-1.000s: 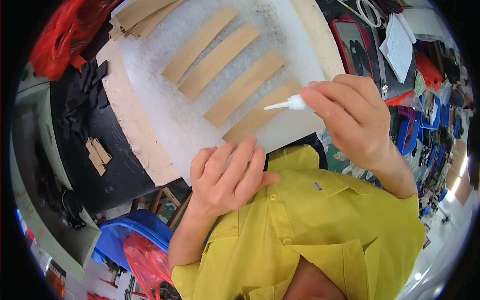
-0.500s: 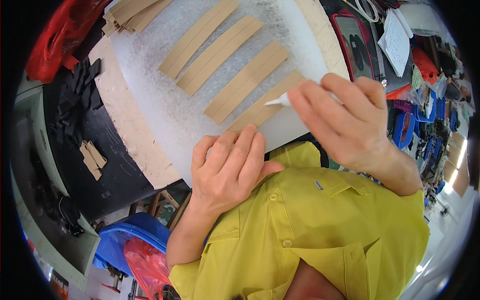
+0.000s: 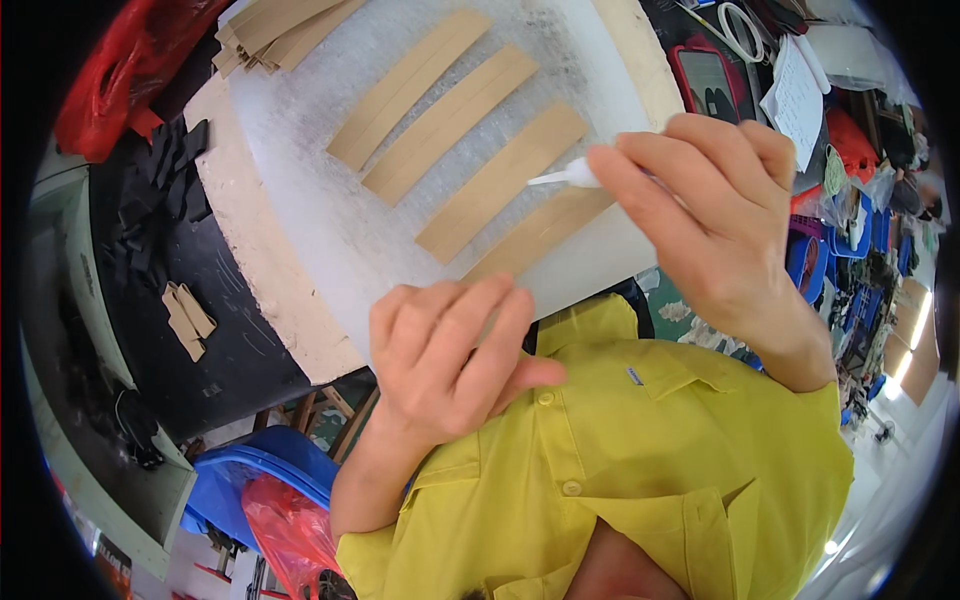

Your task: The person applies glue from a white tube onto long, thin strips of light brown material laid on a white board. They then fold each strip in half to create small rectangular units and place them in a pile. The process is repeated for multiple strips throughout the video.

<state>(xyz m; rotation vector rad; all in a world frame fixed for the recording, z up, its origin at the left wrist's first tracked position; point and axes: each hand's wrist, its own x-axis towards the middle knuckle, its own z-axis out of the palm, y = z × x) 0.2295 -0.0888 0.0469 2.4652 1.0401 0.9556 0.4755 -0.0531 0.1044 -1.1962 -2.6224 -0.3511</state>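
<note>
And there went most of the white nozzle bottle (image 3: 578, 174), its body lost inside the right hand (image 3: 715, 215), whose palm was turned out of sight! Whether the tip met a strip, nobody could say from here. The nearest tan strip (image 3: 545, 235) ran out of view behind the right fingers at one end, and the left hand (image 3: 450, 365) masked the other, its own palm hidden too. Up top, the edge sliced off the strip stack (image 3: 285, 30) and the white sheet (image 3: 370, 250); the notepad's (image 3: 795, 95) writing was too small to read.

Head view — downward, close
</note>
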